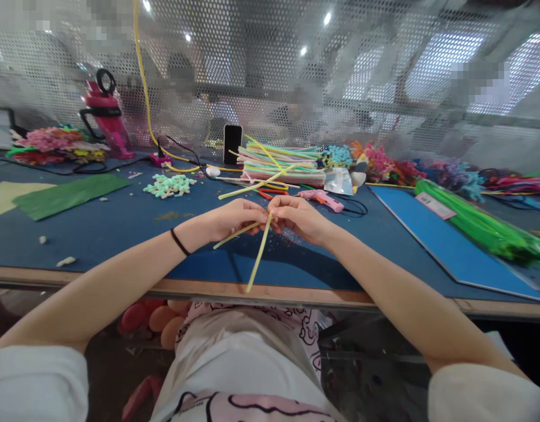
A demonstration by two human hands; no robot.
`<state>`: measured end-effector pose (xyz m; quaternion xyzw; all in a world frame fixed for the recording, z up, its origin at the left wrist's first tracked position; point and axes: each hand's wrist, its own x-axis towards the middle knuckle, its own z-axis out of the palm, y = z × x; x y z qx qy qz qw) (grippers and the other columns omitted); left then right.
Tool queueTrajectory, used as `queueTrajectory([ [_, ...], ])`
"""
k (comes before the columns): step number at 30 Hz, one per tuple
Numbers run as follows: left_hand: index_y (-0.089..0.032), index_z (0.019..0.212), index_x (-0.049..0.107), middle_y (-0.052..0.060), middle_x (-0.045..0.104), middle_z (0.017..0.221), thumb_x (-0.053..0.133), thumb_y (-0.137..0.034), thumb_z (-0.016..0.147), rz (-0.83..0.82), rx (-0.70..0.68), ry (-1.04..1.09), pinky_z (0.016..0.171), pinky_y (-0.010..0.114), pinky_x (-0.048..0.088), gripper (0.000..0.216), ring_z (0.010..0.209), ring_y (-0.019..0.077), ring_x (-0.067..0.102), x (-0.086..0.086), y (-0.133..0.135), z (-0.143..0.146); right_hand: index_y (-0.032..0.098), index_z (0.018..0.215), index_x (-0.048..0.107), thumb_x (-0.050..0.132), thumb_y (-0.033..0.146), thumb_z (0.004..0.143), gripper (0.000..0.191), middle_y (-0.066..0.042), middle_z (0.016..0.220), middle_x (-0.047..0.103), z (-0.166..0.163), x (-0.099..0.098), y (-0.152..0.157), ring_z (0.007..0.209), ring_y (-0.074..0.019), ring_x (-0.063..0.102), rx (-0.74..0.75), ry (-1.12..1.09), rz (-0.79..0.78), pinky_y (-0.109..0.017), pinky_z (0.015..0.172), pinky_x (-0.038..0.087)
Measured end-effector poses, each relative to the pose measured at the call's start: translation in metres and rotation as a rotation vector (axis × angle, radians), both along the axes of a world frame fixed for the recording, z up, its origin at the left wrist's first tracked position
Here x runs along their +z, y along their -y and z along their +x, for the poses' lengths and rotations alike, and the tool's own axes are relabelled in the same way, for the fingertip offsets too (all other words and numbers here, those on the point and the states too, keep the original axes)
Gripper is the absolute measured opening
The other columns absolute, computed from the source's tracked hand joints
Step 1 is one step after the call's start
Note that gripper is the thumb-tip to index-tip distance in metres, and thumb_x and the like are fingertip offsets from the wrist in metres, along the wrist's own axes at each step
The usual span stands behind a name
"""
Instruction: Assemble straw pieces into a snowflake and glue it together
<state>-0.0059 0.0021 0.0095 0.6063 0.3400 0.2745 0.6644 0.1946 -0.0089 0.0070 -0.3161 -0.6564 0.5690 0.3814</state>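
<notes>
Over the blue table mat (133, 223) my left hand (234, 218) and my right hand (298, 218) meet, fingers pinched together. Both grip pale yellow pipe cleaners (258, 258). One stem hangs down toward the table's front edge, another slants out to the left under my left hand. A black band circles my left wrist.
Behind my hands lie a stack of pastel pipe cleaners (282, 167), a pink glue gun (322, 199), a phone (232, 142) and a mint flower piece (170, 185). Green paper (70, 195) lies left, a pink bottle (107, 117) far left, a green pipe-cleaner bundle (481, 225) right.
</notes>
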Motion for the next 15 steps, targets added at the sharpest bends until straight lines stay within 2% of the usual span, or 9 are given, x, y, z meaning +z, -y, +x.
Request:
queueTrajectory([
  [2,-0.013,0.07,0.062,-0.003,0.055,0.06,0.062,-0.01,0.078,-0.042,-0.038,0.013,0.047,0.014,0.038,0.008,0.046,0.0028,0.045,0.0022,0.0032,0.0001,0.019,0.079,0.06,0.07,0.032,0.077,0.016,0.001,0.068,0.062,0.0,-0.0007,-0.0005,0.059,-0.0117,0.055,-0.023,0.023,0.022,-0.025,0.056,0.044],
  [5,-0.015,0.072,0.054,-0.009,0.036,0.056,0.06,-0.011,0.08,-0.095,-0.085,0.053,0.041,0.013,0.022,0.011,0.042,0.001,0.025,0.0047,0.0071,-0.0001,0.019,0.078,0.059,0.069,0.032,0.078,0.016,0.002,0.069,0.061,0.0,-0.0015,-0.0015,0.058,-0.0115,0.055,-0.045,0.045,0.05,-0.025,0.056,0.043],
  [7,-0.016,0.074,0.053,-0.009,0.032,0.058,0.061,-0.015,0.082,-0.104,-0.089,0.077,0.04,0.012,0.018,0.012,0.044,0.0016,0.022,0.0049,0.0078,-0.0001,0.019,0.078,0.059,0.068,0.033,0.08,0.017,0.001,0.069,0.061,-0.0004,-0.0013,-0.0017,0.058,-0.0114,0.055,-0.06,0.046,0.062,-0.025,0.056,0.043],
  [12,-0.013,0.078,0.059,-0.006,0.043,0.062,0.067,-0.019,0.083,-0.093,-0.102,0.14,0.041,0.011,0.021,0.011,0.047,0.0014,0.025,0.003,0.0051,0.0009,0.02,0.078,0.058,0.07,0.035,0.08,0.02,0.0,0.07,0.062,0.0003,0.0013,-0.0019,0.06,-0.0123,0.054,-0.071,0.0,0.051,-0.026,0.057,0.043],
  [15,-0.012,0.086,0.063,-0.002,0.055,0.071,0.067,-0.03,0.089,-0.098,-0.113,0.16,0.04,0.011,0.018,0.018,0.048,0.001,0.024,0.0014,0.0046,0.0007,0.02,0.079,0.058,0.069,0.034,0.082,0.018,0.001,0.069,0.061,0.0022,0.0021,-0.0027,0.061,-0.0127,0.056,-0.049,-0.022,0.049,-0.026,0.058,0.042],
])
